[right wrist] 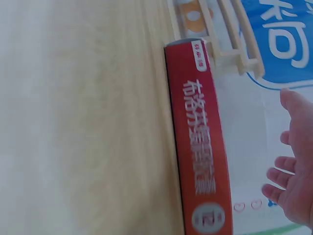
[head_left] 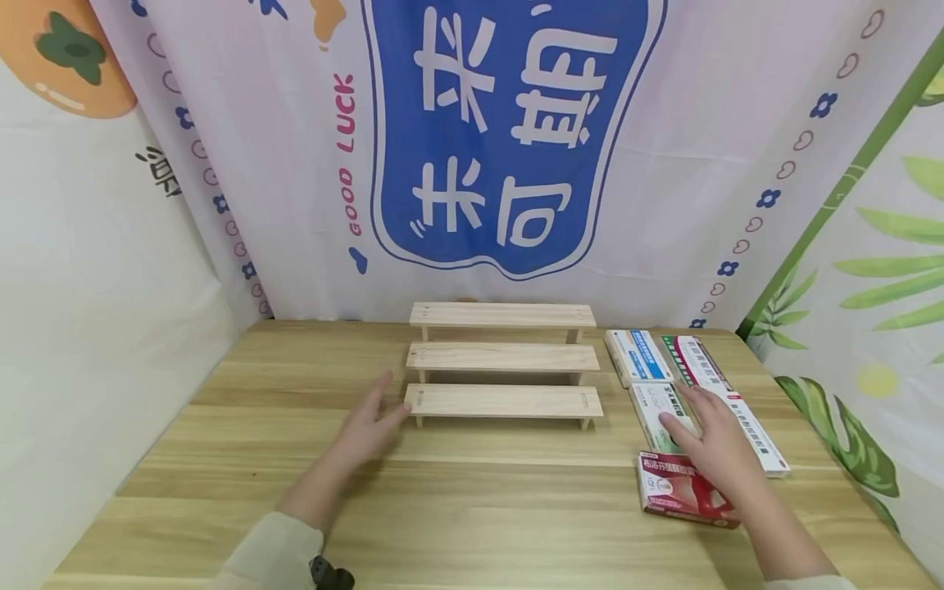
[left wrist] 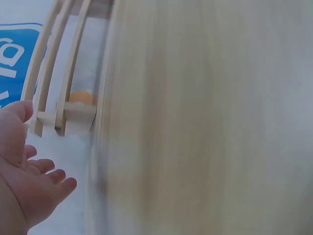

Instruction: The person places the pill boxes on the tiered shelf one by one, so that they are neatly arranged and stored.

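Red box [head_left: 682,489]: nearest thing on the table [head_left: 472,508], front right, lying flat; in the right wrist view its red side with white print fills the middle [right wrist: 200,142].
Right hand [head_left: 714,441]: fingers straight and spread, palm down, holding nothing; it hovers over the far edge of the red box, fingertips reaching over the green-white box [head_left: 655,412]. Whether it touches either box I cannot tell.
Left hand [head_left: 369,426]: fingers straight and relaxed, empty, just beside the left end of the front step; the left wrist view shows the palm [left wrist: 29,181] open.
Sleeve [head_left: 273,553]: pale, at the left wrist, near the table's front edge.
Rack [head_left: 504,360]: three pale wooden steps rising toward the back, mid-table, bare.
Long box [head_left: 726,401]: white and red, right of the green-white box, running front to back.
Blue box [head_left: 637,354]: behind the green-white box, beside the rack's right end.
Banner [head_left: 509,131]: blue and white cloth behind the table.
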Motion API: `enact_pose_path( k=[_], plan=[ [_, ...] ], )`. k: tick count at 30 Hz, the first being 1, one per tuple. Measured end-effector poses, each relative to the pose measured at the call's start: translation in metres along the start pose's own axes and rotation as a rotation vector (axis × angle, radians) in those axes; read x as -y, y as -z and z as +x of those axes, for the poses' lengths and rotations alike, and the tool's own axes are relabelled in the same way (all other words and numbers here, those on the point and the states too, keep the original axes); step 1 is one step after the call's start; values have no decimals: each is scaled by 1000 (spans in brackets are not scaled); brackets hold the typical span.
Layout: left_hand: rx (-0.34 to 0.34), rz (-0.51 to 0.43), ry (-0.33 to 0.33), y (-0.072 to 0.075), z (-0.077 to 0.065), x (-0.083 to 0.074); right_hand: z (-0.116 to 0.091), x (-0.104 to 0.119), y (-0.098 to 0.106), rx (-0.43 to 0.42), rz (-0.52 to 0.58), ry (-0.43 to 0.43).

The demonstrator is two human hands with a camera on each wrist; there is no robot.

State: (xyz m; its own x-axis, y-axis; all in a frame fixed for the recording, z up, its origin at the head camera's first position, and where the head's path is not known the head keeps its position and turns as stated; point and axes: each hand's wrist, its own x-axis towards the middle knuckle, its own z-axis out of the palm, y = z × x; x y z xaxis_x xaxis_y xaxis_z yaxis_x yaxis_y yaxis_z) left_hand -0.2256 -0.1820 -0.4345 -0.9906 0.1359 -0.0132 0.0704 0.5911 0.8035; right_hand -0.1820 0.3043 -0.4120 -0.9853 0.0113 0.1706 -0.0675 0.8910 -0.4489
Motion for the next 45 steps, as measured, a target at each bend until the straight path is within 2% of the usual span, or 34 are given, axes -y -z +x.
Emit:
enact_pose_path(
  k=[4, 10, 14, 21, 31, 39, 45],
  plan=[
    [-19, -105, 26, -9, -1, 2, -14, -9, 3, 29, 41, -27],
    [-76, -251, -6, -24, 4, 6, -31, -23, 9, 81, 69, -72],
    [-128, -304, 0, -32, 7, 9, -37, -31, 10, 120, 69, -94],
    [-184, -346, 13, -36, 6, 14, -46, -46, 6, 177, 63, -95],
    [-172, -363, -1, -37, 7, 11, -54, -53, 4, 199, 17, -126],
    [-164, -366, -2, -40, 5, 15, -58, -54, 3, 225, 9, -103],
    [-167, -395, -2, -42, 4, 11, -58, -56, 5, 262, 10, -97]
  ],
)
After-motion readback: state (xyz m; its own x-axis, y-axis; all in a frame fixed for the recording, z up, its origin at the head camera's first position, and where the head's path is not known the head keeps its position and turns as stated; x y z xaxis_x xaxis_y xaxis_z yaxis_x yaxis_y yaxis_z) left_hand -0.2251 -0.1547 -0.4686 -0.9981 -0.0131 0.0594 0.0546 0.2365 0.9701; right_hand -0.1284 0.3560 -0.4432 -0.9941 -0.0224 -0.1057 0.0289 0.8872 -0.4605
